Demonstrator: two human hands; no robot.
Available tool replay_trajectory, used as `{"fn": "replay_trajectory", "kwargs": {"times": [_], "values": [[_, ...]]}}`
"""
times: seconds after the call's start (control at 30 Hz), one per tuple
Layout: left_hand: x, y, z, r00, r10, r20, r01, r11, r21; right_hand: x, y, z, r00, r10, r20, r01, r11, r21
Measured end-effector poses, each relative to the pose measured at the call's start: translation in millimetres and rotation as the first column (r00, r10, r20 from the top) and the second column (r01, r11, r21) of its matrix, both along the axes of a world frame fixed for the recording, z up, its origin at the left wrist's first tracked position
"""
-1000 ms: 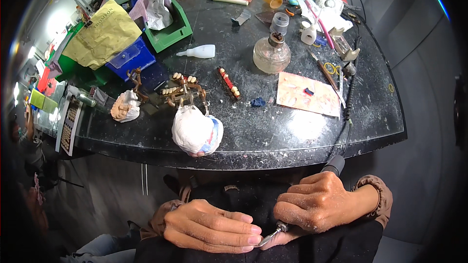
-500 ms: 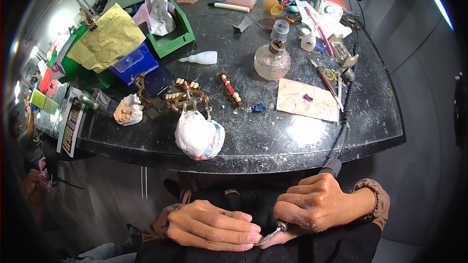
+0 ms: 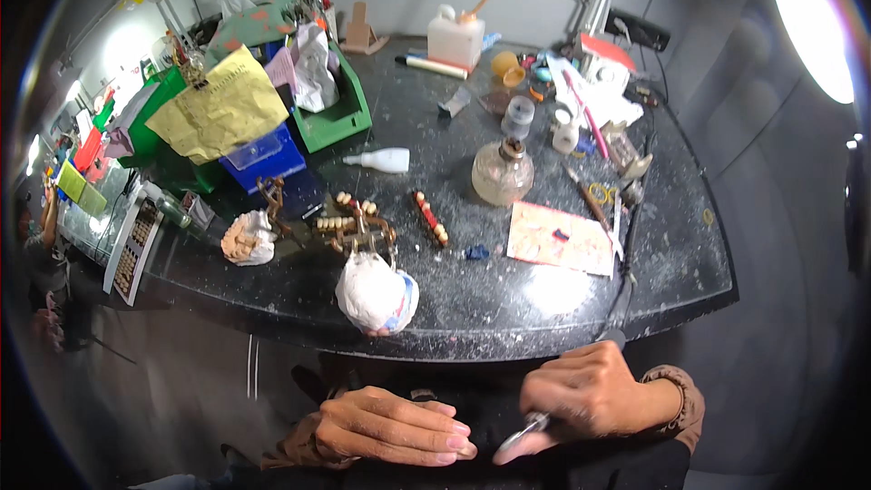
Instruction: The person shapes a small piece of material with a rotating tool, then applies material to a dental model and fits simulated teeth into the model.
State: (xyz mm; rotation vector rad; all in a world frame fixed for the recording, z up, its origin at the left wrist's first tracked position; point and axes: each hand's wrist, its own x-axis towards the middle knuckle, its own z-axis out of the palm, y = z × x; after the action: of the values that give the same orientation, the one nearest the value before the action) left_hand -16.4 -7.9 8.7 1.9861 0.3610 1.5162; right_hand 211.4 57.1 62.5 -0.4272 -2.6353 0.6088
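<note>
My right hand (image 3: pixel 581 395) is wrapped round a dental rotary handpiece (image 3: pixel 535 423). Its shiny metal tip slants down and left past my thumb. My left hand (image 3: pixel 390 426) is closed, fingers pressed together. Something small and pale shows at its fingertips, too small to name. A short gap separates the handpiece tip from those fingertips. Ahead on the bench, a white plaster cast (image 3: pixel 370 295) is mounted in a brass-coloured articulator (image 3: pixel 367 238). Beside it lies a red wax strip with false teeth (image 3: pixel 430 218).
The dark bench (image 3: pixel 454 318) holds another plaster model (image 3: pixel 248 238), a white squeeze bottle (image 3: pixel 381 160), a glass spirit burner (image 3: pixel 502 175) and a pink-stained sheet (image 3: pixel 561 238). A knife (image 3: pixel 594 209) lies to the right. A green bin (image 3: pixel 340 118) and blue box (image 3: pixel 263 161) stand back left.
The view has tilted, so the bench sits lower in the picture. My hands have moved apart slightly; the handpiece tip, formerly at my left fingertips, is now off to their right.
</note>
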Motion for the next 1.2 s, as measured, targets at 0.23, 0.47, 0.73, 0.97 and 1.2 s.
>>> {"fn": "replay_trajectory", "kwargs": {"times": [0.23, 0.47, 0.73, 0.97, 1.2], "values": [[13.2, 4.0, -10.3, 0.825, 0.478, 0.300, -0.461, 0.878, -0.130, 30.1, 61.7, 21.0, 0.611, -0.640, -0.466, 0.366, 0.750, -0.551], [12.4, 6.5, -9.4, 0.820, 0.466, 0.333, -0.433, 0.885, -0.171, 97.6, 204.0, 4.8, 0.403, -0.821, -0.404, 0.723, 0.557, -0.410], [8.9, 3.4, -13.6, 0.731, 0.566, 0.381, -0.556, 0.818, -0.148, 102.9, 310.8, -38.7, 0.351, -0.927, -0.132, 0.910, 0.371, -0.185], [14.1, 10.2, -26.0, 0.722, 0.441, 0.533, -0.369, 0.897, -0.243, 112.9, 326.9, -53.6, 0.322, -0.946, 0.014, 0.944, 0.323, 0.073], [9.8, 5.4, -25.6, 0.715, 0.364, 0.596, -0.264, 0.931, -0.252, 111.2, 315.0, -78.4, 0.479, -0.877, -0.038, 0.837, 0.444, 0.319]]}}
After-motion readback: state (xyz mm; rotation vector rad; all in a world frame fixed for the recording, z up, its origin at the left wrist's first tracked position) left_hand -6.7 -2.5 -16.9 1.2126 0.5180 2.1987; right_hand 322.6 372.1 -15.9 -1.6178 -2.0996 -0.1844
